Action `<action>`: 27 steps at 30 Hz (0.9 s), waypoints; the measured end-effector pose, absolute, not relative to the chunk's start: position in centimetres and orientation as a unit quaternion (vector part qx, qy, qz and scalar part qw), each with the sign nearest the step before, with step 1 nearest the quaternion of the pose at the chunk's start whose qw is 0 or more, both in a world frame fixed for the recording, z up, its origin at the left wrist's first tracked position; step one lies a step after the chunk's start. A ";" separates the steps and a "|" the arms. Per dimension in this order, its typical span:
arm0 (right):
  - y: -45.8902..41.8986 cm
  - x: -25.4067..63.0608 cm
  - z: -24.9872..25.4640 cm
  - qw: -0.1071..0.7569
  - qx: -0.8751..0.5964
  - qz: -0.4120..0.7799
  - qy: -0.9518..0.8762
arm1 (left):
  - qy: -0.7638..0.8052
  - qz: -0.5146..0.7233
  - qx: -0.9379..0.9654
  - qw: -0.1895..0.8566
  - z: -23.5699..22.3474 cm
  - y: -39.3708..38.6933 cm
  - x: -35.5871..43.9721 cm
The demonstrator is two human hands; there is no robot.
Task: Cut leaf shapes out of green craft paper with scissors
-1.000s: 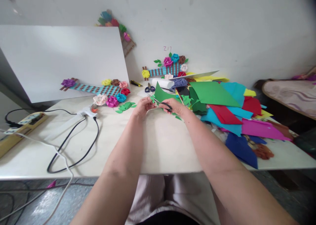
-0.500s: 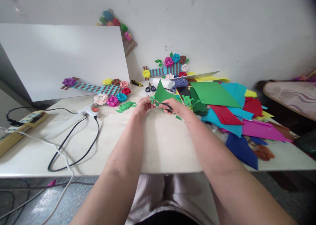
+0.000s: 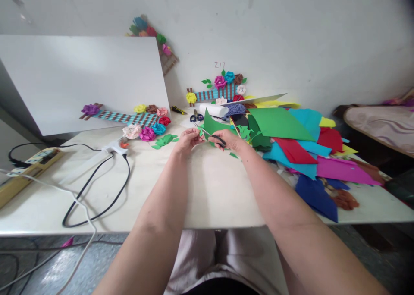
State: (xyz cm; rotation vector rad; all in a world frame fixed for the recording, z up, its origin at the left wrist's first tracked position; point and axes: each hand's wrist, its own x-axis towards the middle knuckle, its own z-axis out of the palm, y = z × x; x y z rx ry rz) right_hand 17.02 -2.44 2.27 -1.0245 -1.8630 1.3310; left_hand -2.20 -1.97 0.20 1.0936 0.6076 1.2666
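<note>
My right hand (image 3: 226, 140) is closed round the black handles of a pair of scissors (image 3: 220, 141), whose blades point up and left toward my other hand. My left hand (image 3: 189, 140) pinches a small piece of green paper (image 3: 201, 130) beside the blade tips; most of that piece is hidden by fingers. Behind both hands lies a larger sheet of green paper (image 3: 211, 121) with a pointed corner. Cut green paper leaves (image 3: 165, 140) lie in a small heap left of my left hand, and one more leaf (image 3: 233, 155) rests near my right wrist.
Stacked coloured paper (image 3: 281, 123) covers the table's right side. A glue gun (image 3: 115, 147) with a looped black cord and a power strip (image 3: 30, 167) are at left. Second scissors (image 3: 196, 115), a box cutter (image 3: 178, 110) and flower-decorated woven pieces (image 3: 129, 117) stand or lie at the back.
The green piece at the scissor tips shows less between my fingers, and my left fingers have shifted slightly. My right hand keeps its hold on the scissors. The view has tilted a little.
</note>
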 end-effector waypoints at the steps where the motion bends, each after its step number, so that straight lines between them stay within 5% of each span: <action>1: -2.5 17.1 2.3 0.309 -0.389 0.504 -0.707 | 0.263 0.549 0.479 0.632 0.3 -2.0 -2.2; 27: -2.6 17.4 2.5 0.311 -0.383 0.500 -0.712 | 0.268 0.528 0.487 0.642 0.0 -1.9 -1.9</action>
